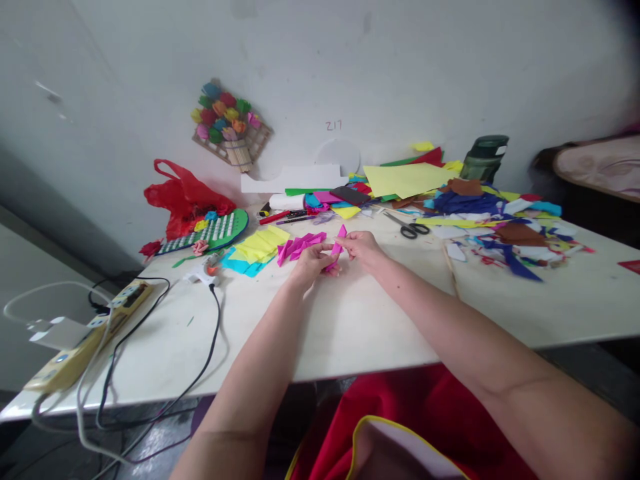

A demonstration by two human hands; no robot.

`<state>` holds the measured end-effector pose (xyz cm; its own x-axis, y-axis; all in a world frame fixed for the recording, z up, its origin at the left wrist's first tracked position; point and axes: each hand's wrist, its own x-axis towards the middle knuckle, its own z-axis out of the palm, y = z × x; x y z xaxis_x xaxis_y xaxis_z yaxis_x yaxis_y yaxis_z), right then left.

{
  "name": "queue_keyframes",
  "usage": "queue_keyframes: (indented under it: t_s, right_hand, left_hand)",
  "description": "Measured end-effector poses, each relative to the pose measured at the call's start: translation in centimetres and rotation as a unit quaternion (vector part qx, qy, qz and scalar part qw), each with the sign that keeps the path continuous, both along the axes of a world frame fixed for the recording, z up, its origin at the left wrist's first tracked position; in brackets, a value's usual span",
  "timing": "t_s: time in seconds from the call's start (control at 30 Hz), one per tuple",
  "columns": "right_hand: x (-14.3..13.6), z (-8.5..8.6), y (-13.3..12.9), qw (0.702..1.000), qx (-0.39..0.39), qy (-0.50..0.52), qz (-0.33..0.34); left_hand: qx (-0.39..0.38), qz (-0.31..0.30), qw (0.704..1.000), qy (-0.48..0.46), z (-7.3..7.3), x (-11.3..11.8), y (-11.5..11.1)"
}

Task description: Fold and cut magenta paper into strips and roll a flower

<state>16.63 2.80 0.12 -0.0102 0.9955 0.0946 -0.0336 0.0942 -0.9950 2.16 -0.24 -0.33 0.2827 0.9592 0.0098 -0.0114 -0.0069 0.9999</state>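
Between my two hands, above the middle of the white table, is a narrow strip of pink paper (pixel 342 233). My left hand (pixel 316 261) pinches its lower part, fingers closed round it. Higher up on the same strip, my right hand (pixel 361 247) grips it between thumb and fingers. Just beyond my left hand lie several folded pink paper pieces (pixel 300 246). Yellow paper sheets (pixel 263 244) rest beside them on the left, partly over light blue paper (pixel 245 265).
Scissors (pixel 411 229) lie right of my hands, before a heap of paper scraps (pixel 520 233). A green bottle (pixel 484 160) stands behind. Leftward are a glue gun (pixel 206 270), its black cord, a power strip (pixel 85 353) and a red plastic bag (pixel 187 197).
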Motion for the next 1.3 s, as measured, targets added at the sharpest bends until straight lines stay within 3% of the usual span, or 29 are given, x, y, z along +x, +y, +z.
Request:
queue_keyframes:
  t_s: [0.3, 0.47, 0.73, 1.07, 1.17, 1.3]
  right_hand:
    - [-0.3, -0.5, 0.2, 0.999, 0.019, -0.028, -0.014]
    - [-0.6, -0.3, -0.3, 1.000, 0.023, -0.016, 0.000]
    - [0.1, -0.6, 0.0, 0.994, -0.018, 0.048, 0.101]
    - [-0.3, -0.8, 0.3, 0.999, 0.027, -0.027, 0.009]
    - [-0.2, -1.0, 0.4, 0.999, 0.009, -0.036, 0.013]
    - [0.3, -0.8, 0.3, 0.997, -0.026, -0.025, 0.069]
  left_hand:
    - [0.064, 0.042, 0.997, 0.015, -0.5, -0.2, 0.3]
    - [0.049, 0.046, 0.998, 0.013, -0.5, -0.4, 0.4]
    - [0.048, 0.052, 0.997, 0.034, 0.3, -0.5, 0.1]
    - [0.054, 0.034, 0.995, 0.071, 0.1, -0.3, 0.1]
    - [0.049, 0.064, 0.992, 0.093, -0.3, -0.2, 0.4]
    - [0.045, 0.093, 0.986, 0.134, -0.3, -0.2, 0.4]
